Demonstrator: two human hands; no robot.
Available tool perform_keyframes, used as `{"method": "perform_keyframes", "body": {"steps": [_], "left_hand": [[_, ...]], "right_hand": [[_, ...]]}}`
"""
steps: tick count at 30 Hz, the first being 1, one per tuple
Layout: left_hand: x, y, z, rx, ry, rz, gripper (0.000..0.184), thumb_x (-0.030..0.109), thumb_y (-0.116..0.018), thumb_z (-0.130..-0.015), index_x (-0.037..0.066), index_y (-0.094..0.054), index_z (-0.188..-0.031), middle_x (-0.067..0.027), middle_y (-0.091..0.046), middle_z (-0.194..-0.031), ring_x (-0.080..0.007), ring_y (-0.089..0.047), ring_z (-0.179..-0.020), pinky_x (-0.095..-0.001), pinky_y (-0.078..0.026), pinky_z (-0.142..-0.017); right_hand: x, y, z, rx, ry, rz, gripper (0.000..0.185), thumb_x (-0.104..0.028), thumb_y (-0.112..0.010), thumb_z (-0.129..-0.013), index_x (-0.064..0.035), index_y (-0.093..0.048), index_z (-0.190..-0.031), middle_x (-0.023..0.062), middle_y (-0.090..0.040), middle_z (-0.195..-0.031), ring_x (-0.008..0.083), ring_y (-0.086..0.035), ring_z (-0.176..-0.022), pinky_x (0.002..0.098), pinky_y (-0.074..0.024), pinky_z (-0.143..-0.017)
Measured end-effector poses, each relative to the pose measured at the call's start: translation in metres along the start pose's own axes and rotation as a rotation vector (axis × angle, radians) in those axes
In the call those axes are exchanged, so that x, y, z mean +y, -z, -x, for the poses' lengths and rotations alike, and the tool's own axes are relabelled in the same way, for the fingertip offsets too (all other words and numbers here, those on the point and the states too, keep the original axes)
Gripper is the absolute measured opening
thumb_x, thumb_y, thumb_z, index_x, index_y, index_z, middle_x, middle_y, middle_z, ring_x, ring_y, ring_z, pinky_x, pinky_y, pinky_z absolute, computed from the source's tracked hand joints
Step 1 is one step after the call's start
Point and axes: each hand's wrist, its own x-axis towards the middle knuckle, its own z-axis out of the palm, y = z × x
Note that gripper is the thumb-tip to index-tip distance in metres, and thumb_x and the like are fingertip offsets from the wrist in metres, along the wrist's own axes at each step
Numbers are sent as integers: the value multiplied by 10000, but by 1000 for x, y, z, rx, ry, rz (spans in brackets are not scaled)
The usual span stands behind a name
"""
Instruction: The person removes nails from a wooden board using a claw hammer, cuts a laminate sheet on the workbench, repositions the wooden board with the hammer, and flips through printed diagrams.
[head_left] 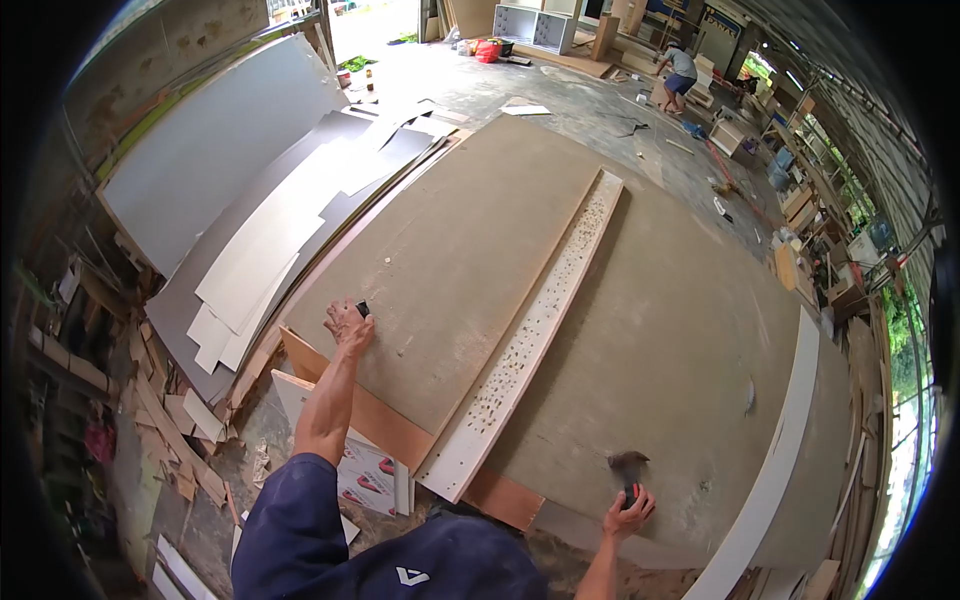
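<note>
My left hand (347, 327) rests at the left side of the large greyish-brown board (420, 230), closed around a small black object (362, 309) whose kind I cannot make out. Low on the right, my right hand (628, 512) grips a hammer (632, 491) by its black and red handle. Its dark head (628, 462) is blurred and points away from me, over the board. Between my hands a long, narrow white panel with raised edges (527, 345) lies lengthwise on the board. Many small brownish bits are scattered along it.
Cut white sheets (270, 235) lie stacked at the left, beside a leaning pale panel (220, 150). A long white strip (770, 470) lies along the right side. Wood offcuts (170, 420) litter the lower-left floor. A person (679, 75) bends over in the far background.
</note>
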Motion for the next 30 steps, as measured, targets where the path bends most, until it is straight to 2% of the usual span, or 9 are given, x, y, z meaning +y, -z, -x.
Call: {"method": "perform_keyframes", "body": {"steps": [1,7,9,13,19,22,26,28,30], "left_hand": [[-12,1,-7,-193,20,18,669,314,-729,-759,43,-483,-1319,-197,-502,-1262,-351,-439,-1232,-523,-353,-1011],[-18,-9,14,-78,-141,269,623,271,-768,-767,-6,-504,-1259,-203,-532,-1175,-369,-504,-1139,-446,-430,-956],[-12,-10,42,-35,-75,443,616,282,-782,-764,-9,-512,-1235,-208,-536,-1163,-381,-519,-1113,-448,-428,-956],[23,32,129,-155,-9,859,577,345,-787,-778,5,-554,-1183,-201,-597,-1078,-327,-591,-993,-416,-474,-879],[66,101,307,-424,16,1346,586,330,-765,-837,62,-515,-1293,-84,-600,-1089,-181,-563,-984,-298,-473,-869],[69,128,378,-593,133,1553,607,324,-757,-853,96,-479,-1343,-70,-579,-1122,-128,-533,-1034,-264,-450,-894],[47,134,454,-551,214,1759,611,242,-739,-872,94,-395,-1355,-79,-517,-1187,-149,-533,-1104,-286,-453,-947],[37,146,497,-548,295,1693,612,235,-747,-865,90,-385,-1337,-83,-493,-1206,-169,-525,-1132,-299,-449,-964],[33,142,543,-467,241,1590,598,235,-746,-865,91,-395,-1328,-94,-483,-1214,-181,-516,-1142,-304,-436,-980]], "right_hand": [[0,0,1,-4,10,0,427,-346,-600,-842,-54,-558,-1151,136,-523,-1154,351,-500,-1080,504,-383,-948],[-21,1,2,-124,-138,115,489,-361,-631,-825,-60,-541,-1200,119,-501,-1216,334,-461,-1125,501,-333,-977],[-43,-2,1,-79,-102,395,535,-393,-624,-836,-48,-530,-1233,117,-496,-1248,336,-454,-1143,503,-305,-996],[-101,4,3,71,143,212,605,-385,-642,-824,-49,-488,-1303,99,-482,-1316,338,-435,-1210,499,-328,-989],[-231,29,28,-508,649,-804,787,-436,-681,-821,16,-378,-1389,220,-419,-1368,383,-395,-1280,490,-297,-1072],[-239,33,66,-838,578,-1080,726,-359,-700,-855,31,-378,-1375,219,-503,-1274,339,-543,-1145,423,-461,-934],[-192,51,87,-1210,564,-1112,635,-314,-698,-871,23,-419,-1332,176,-583,-1143,289,-629,-978,366,-522,-798],[-165,66,98,-1149,847,-1102,547,-259,-691,-868,13,-466,-1285,151,-617,-1070,270,-650,-913,365,-532,-780],[-139,90,111,-1242,874,-1124,516,-212,-688,-849,8,-483,-1268,150,-620,-1066,271,-653,-920,365,-531,-790]]}}
